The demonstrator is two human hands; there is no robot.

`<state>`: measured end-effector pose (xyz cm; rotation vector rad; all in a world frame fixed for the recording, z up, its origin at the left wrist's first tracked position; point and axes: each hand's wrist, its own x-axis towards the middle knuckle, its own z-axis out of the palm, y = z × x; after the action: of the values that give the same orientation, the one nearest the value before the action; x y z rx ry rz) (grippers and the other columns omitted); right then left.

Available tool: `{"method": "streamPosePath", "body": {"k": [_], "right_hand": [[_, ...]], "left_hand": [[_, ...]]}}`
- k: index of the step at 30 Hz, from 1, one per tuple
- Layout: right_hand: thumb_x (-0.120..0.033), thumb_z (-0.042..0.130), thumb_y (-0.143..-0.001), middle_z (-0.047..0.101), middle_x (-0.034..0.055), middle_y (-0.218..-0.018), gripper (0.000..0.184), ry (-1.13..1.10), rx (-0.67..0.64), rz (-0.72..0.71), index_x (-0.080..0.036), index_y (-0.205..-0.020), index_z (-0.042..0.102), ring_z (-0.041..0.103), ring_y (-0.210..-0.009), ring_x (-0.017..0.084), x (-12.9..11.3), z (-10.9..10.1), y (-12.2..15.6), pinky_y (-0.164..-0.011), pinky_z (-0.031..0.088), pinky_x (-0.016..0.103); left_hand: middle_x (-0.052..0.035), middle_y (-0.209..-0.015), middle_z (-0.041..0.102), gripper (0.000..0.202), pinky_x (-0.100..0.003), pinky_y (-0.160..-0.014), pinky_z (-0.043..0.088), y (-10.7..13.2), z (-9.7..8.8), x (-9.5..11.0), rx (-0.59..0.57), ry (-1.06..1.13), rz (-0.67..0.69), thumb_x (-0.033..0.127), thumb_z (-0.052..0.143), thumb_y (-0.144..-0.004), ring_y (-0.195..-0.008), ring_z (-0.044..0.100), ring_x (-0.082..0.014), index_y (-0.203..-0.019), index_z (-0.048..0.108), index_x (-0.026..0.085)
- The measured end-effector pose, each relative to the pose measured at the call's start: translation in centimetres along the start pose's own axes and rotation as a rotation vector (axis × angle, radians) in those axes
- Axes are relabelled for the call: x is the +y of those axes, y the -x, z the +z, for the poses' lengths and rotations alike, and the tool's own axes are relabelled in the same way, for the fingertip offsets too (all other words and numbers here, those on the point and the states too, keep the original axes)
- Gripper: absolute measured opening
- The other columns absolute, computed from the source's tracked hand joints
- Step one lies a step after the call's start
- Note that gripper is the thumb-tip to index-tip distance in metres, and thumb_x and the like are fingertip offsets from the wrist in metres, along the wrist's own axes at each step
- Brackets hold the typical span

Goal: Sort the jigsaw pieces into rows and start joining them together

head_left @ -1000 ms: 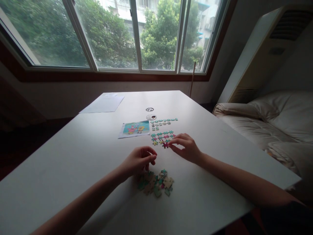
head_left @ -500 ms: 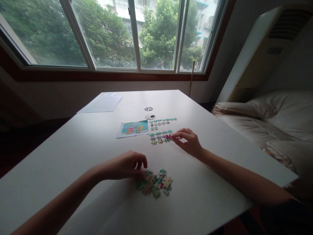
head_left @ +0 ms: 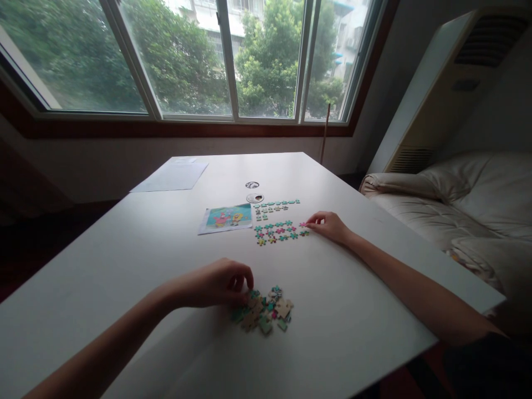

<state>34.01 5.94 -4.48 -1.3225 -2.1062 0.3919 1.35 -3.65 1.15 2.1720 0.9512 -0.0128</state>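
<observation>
Right hand [head_left: 330,226] is held low over the white surface [head_left: 353,299], with thumb and fingertips drawn together on a pink jigsaw piece [head_left: 303,225]. That piece is placed just to the left of the right hand, at the right end of the lower rows [head_left: 283,238]; no long axis can be made out on it, but the rows themselves are strung left to right. The right hand is the nearer of the two to it, since the left hand [head_left: 220,282] is set well apart, with curled fingers, at the left edge of the loose pile [head_left: 251,320]; whether anything is gripped there cannot be told. Three lower rows are seen, of about four, four and five pieces, apart from the pink one; three upper rows [head_left: 277,204] are laid beyond, of about seven, five and two. One pile, too overlapped to be counted, one SpongeBob picture sheet [head_left: 228,218] beside the rows, and two round fittings [head_left: 255,198] farther off are also seen.
</observation>
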Motion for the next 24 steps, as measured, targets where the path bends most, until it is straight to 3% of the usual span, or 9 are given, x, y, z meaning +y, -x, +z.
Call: {"method": "streamPosePath", "body": {"k": [16, 24], "right_hand": [[-0.042, 0.059, -0.071, 0.064, 0.0019, -0.069, 0.026, 0.037, -0.056, 0.020, -0.019, -0.076, 0.070, 0.049, -0.057, 0.010, -0.21, 0.20, -0.13, -0.055, 0.039, 0.022], [-0.035, 0.057, -0.072, 0.064, 0.0016, -0.071, 0.022, 0.041, -0.085, 0.045, -0.018, -0.080, 0.069, 0.051, -0.060, 0.011, 0.17, 0.14, -0.18, -0.058, 0.039, 0.022]], "left_hand": [[0.0009, -0.067, 0.060, 0.019, -0.020, -0.054, 0.039, -0.01, -0.10, 0.07, -0.008, 0.022, -0.001, 0.031, 0.057, -0.073, -0.059, 0.052, -0.0124, -0.088, 0.063, 0.020], [0.0004, -0.069, 0.059, 0.020, -0.020, -0.055, 0.039, 0.07, 0.05, 0.04, -0.006, 0.025, 0.010, 0.030, 0.056, -0.074, -0.060, 0.052, -0.0123, -0.090, 0.062, 0.020]]}}
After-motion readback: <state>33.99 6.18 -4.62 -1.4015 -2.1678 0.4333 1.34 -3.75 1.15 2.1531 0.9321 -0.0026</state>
